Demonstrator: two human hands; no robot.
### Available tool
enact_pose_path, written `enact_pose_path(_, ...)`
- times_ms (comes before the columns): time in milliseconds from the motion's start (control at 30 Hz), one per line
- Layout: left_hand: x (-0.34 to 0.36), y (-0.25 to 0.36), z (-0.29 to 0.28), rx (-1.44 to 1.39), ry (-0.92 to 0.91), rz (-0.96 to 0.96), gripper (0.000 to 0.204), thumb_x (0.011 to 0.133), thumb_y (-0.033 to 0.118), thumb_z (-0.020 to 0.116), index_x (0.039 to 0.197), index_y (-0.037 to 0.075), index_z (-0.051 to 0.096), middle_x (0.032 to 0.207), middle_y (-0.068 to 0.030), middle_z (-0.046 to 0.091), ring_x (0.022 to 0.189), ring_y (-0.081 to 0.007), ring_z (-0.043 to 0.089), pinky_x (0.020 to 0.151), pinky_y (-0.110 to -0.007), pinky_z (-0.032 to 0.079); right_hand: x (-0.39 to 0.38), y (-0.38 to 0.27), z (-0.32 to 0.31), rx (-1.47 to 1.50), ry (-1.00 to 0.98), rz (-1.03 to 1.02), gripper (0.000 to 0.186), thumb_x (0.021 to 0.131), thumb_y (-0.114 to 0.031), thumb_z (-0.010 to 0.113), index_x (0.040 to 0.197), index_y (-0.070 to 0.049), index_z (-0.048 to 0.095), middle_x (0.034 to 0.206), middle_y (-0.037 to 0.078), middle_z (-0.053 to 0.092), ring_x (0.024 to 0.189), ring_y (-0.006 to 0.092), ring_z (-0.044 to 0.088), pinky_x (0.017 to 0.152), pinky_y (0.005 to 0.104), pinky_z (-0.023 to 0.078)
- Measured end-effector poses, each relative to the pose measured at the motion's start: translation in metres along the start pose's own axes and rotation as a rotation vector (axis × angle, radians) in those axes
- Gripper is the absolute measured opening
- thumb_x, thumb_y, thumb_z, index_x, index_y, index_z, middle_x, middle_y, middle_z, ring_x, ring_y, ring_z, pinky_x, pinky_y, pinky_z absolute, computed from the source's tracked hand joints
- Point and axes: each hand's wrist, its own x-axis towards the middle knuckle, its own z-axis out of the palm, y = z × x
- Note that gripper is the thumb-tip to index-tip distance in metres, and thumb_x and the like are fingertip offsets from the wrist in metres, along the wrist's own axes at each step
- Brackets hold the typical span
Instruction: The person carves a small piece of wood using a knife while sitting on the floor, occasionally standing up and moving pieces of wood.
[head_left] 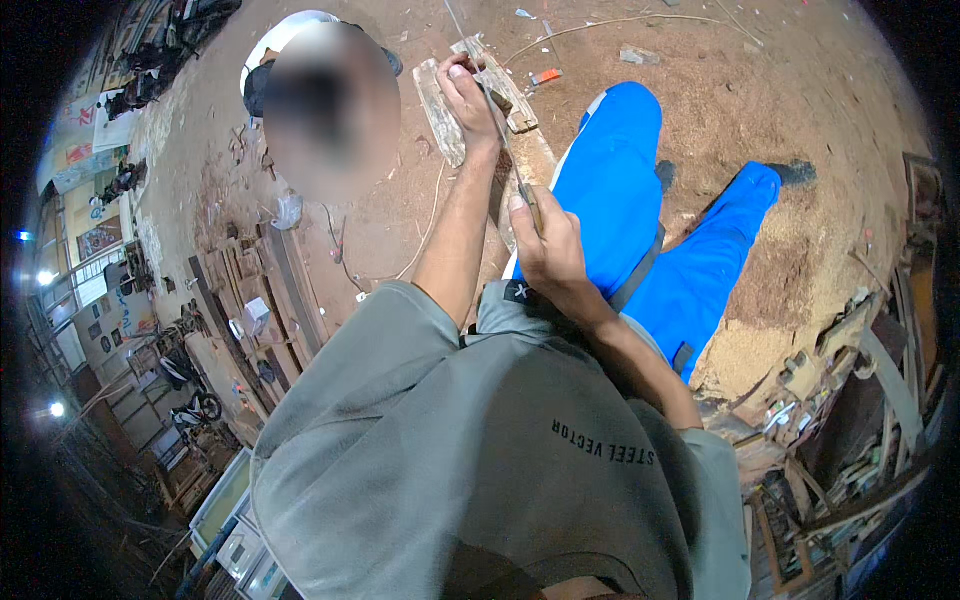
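My right hand (550,245) is closed around the wooden handle (533,205) of a long, thin metal tool. Its narrow shaft (515,160) slants away up and to the left, past my left hand; whether it is a file or a saw blade I cannot tell. My left hand (470,108) is curled beside the shaft, over worn wooden blocks (437,115) on the ground. What its fingers grip is hidden. Another wooden block (515,110) with a dark hollow lies just right of those fingers.
My legs in blue trousers (615,150) stretch out at the right. Another person, blurred, is at the upper left. An orange-and-grey object (546,77) lies beyond the blocks. Stacked boards (255,300) stand at left, scrap wood (800,480) at right. Cords cross the dirt floor (800,90).
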Motion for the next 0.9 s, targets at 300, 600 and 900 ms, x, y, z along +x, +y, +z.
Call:
enact_pose_path(300,-0.006,-0.003,-0.006,0.178,0.023,-0.067,0.044,0.11,0.037,0.03,0.098,0.001,0.052,0.086,-0.0097,0.055,0.08,-0.0218,0.052,0.078,-0.037,0.044,0.003,-0.005,-0.005,-0.055,-0.037,0.066,0.024,0.1,-0.023,0.057,0.098,0.001,0.057,0.078,0.031,0.06,0.076,0.0527,0.059,0.064,0.0553,0.044)
enact_pose_path(600,-0.002,-0.004,0.004,0.004,0.2,-0.039,0.061,0.11,0.045,0.024,0.076,0.003,0.052,0.067,-0.0073,0.055,0.065,-0.0196,0.053,0.065,-0.035,0.044,-0.001,-0.03,-0.009,-0.014,-0.005,-0.032,0.02,0.099,-0.019,0.056,0.096,0.0,0.058,0.072,0.024,0.06,0.067,0.0451,0.063,0.058,0.0488,0.046)
enact_pose_path(900,0.003,-0.01,0.012,-0.161,0.309,-0.091,0.058,0.109,0.046,0.032,0.072,0.006,0.049,0.063,-0.0036,0.051,0.058,-0.015,0.05,0.056,-0.03,0.041,0.0,0.007,-0.004,-0.121,-0.006,-0.172,0.018,0.098,-0.016,0.058,0.096,0.002,0.058,0.068,0.022,0.057,0.061,0.0436,0.061,0.055,0.0483,0.045)
